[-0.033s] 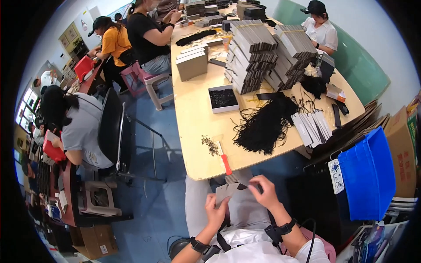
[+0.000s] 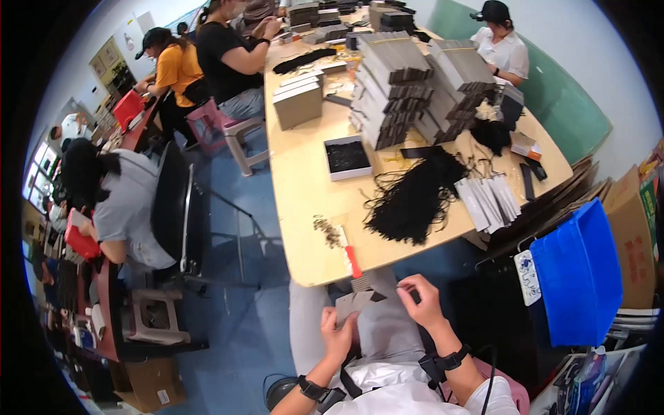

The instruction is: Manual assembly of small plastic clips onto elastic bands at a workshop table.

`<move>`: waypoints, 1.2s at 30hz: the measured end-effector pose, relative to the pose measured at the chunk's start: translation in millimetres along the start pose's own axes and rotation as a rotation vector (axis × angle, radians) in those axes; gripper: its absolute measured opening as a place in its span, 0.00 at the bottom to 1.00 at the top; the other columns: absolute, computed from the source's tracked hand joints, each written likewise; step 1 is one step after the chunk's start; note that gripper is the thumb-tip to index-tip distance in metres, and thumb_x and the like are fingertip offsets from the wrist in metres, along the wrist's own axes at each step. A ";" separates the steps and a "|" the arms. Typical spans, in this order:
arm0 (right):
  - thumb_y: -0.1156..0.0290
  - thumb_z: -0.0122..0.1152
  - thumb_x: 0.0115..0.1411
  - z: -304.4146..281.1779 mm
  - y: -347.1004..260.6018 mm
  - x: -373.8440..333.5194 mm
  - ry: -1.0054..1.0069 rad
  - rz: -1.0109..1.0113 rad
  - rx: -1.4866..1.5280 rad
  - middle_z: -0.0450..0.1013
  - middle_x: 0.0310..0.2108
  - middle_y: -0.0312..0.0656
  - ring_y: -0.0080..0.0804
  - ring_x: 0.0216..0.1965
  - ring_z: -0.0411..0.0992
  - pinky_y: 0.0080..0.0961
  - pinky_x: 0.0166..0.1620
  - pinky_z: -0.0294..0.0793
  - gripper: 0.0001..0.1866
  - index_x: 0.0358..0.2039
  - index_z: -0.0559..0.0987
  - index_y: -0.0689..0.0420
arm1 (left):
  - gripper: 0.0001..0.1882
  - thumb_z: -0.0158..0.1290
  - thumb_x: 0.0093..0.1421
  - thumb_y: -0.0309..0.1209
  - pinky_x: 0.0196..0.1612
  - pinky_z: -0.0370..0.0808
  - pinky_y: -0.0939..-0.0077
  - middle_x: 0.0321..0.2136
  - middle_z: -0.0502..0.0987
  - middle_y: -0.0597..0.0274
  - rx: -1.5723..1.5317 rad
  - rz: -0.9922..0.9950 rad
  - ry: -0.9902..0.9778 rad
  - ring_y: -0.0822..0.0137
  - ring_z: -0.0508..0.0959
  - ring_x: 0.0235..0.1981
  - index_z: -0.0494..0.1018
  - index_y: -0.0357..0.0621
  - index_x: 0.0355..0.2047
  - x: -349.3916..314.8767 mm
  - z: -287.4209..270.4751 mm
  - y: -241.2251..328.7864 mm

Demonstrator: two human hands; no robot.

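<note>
Over my lap, my left hand (image 2: 337,335) grips a few grey cards (image 2: 353,304) between thumb and fingers. The cards are slightly fanned, and a dark piece shows at their right edge. To their right, apart from them, my right hand (image 2: 420,301) is raised with thumb and fingertips curled into a pinch. Whatever it holds, if anything, is too small to make out. Just beyond the cards, a ridged grey stack (image 2: 361,283) lies by the table edge. A tool with a red handle (image 2: 352,261) rests on the table corner, beside small metal-coloured rings (image 2: 330,232).
On the table (image 2: 297,214) are a heap of black cords (image 2: 415,197), a white box of small black pieces (image 2: 348,158), pale strips (image 2: 488,200) and tall stacks of grey cards (image 2: 391,90). A blue bin (image 2: 577,277) stands right. Several people work nearby.
My right hand has drawn slightly away from the cards. The cards in my left hand have tilted and moved a little left. The whole view has shifted slightly.
</note>
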State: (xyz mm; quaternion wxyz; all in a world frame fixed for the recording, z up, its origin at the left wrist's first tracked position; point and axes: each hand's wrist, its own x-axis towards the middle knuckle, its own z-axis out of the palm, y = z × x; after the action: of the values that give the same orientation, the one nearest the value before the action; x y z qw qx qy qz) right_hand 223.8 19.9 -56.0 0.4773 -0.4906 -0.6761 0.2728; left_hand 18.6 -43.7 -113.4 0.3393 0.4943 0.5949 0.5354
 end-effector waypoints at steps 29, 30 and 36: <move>0.61 0.52 0.63 -278.3 130.4 139.7 0.768 0.274 -1.053 0.77 0.30 0.47 0.43 0.30 0.76 0.36 0.32 0.74 0.15 0.41 0.78 0.59 | 0.07 0.63 0.46 0.20 0.30 0.70 0.74 0.24 0.75 0.57 0.196 0.035 -0.019 0.62 0.75 0.25 0.78 0.37 0.28 28.3 -9.5 11.6; 0.65 0.52 0.63 -276.6 128.4 134.1 0.795 0.196 -0.839 0.76 0.29 0.46 0.38 0.26 0.75 0.30 0.28 0.73 0.13 0.41 0.77 0.60 | 0.07 0.62 0.48 0.20 0.30 0.71 0.75 0.25 0.75 0.56 0.184 0.018 -0.035 0.63 0.76 0.26 0.77 0.36 0.29 28.9 -8.5 14.4; 0.81 0.50 0.60 -147.2 -0.1 66.0 0.259 0.159 0.329 0.74 0.25 0.43 0.26 0.18 0.73 0.17 0.18 0.71 0.06 0.32 0.77 0.64 | 0.05 0.60 0.53 0.22 0.30 0.70 0.79 0.24 0.74 0.62 0.074 -0.078 -0.018 0.72 0.74 0.27 0.78 0.34 0.31 21.1 -12.1 0.8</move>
State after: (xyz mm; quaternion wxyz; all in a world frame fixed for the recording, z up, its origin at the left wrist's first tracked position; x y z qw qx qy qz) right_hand 354.0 66.2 27.3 0.6109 -0.4888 -0.5148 0.3507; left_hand 1.5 -27.3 -107.5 0.3467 0.4879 0.6299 0.4949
